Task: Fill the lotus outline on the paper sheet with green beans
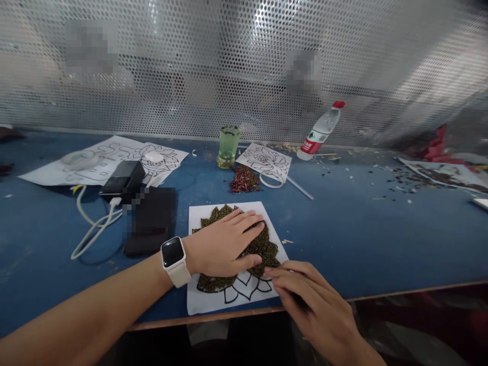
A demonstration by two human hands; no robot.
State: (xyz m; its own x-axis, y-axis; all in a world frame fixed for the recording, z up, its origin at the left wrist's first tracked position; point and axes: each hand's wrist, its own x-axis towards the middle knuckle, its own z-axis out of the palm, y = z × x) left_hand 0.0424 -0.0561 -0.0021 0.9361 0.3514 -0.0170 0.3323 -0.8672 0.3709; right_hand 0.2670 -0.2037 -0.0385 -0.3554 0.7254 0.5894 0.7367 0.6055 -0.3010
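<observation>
green glass (pixel 227 146), water bottle (pixel 320 131), phone (pixel 122 178), perhaps dried chillies (pixel 244 180)

a white paper sheet (pixel 206 303) lies flat at the near edge of a blue table (pixel 362 229), printed with a black lotus outline (pixel 246 288). dark green beans (pixel 267 249) cover most of the upper petals, while the lowest petals are bare white.
</observation>
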